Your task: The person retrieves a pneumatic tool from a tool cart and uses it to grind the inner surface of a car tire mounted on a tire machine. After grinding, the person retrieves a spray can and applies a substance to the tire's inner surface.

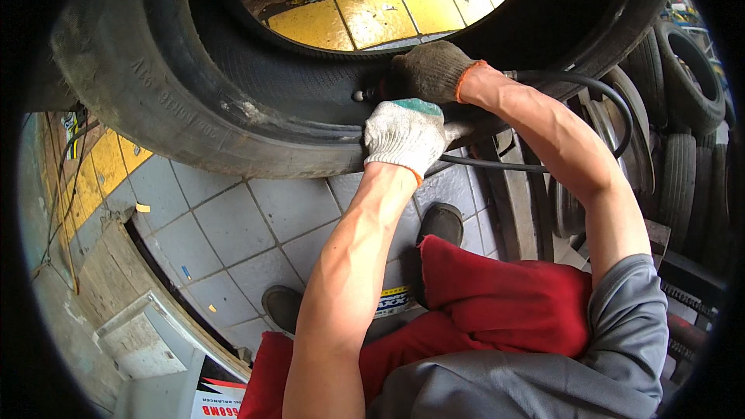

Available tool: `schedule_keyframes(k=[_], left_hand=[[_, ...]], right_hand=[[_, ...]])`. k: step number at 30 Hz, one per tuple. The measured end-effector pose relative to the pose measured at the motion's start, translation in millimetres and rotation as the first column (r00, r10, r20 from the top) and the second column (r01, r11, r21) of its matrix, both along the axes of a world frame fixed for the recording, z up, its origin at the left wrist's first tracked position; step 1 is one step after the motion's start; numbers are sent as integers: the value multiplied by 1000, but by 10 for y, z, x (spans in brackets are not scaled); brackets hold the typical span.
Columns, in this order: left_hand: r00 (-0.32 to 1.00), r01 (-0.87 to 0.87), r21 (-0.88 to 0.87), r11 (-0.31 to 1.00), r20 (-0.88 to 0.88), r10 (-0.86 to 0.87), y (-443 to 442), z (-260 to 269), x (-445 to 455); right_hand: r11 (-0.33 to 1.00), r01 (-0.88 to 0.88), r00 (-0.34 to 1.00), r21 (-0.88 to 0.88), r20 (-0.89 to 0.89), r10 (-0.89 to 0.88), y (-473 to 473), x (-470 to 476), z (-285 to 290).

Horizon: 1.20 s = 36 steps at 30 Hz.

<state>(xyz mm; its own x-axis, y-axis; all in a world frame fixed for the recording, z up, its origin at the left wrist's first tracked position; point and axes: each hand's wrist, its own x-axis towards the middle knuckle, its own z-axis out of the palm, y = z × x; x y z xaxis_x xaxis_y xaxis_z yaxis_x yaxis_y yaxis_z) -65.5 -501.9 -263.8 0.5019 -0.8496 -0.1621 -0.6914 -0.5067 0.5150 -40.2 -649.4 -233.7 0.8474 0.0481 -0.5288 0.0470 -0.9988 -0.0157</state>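
A large black car tyre [192, 122] spans the top of the view, tilted so that I look into its inside. My right hand [436, 70], in a dark knit glove with an orange cuff, is wrapped around a dark air tool [391, 91] inside the tyre. The tool's small rounded pale tip [358, 95] points left, close to the inner liner [314, 90]; I cannot tell whether they touch. Beside it, my left hand [404, 134], in a white glove with a green patch, grips the near bead [332, 132]. Its fingertips are hidden.
A black hose [617, 99] loops around my right forearm. Wheel rims [625, 128] and stacked tyres [689, 78] stand at right. Grey floor tiles [233, 218] lie below, with yellow tiles [375, 17] beyond. A cable [64, 186] hangs at left, above a cabinet [145, 343].
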Motion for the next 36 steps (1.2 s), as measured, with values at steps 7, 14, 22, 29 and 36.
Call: schedule_keyframes(k=[7,14,22,29,36], left_hand=[[1000,11,19,1000,-3,-11,10,25,-1],[1000,19,26,999,-23,-18,12,62,5],[999,17,25,1000,-28,-16,7,68,0],[1000,-7,-23,1000,-5,7,15,36,-11],[1000,3,-55,998,0,-3,22,36,2]], right_hand=[[1000,-10,1000,5,9,10,-6,-6,-46],[999,-37,993,5,111,36,-66,-27,-111],[999,-12,993,45,121,6,-80,49,-139],[977,-199,873,80,467,140,-168,-24,-406],[992,-121,955,45,276,105,-106,-1,-319]])
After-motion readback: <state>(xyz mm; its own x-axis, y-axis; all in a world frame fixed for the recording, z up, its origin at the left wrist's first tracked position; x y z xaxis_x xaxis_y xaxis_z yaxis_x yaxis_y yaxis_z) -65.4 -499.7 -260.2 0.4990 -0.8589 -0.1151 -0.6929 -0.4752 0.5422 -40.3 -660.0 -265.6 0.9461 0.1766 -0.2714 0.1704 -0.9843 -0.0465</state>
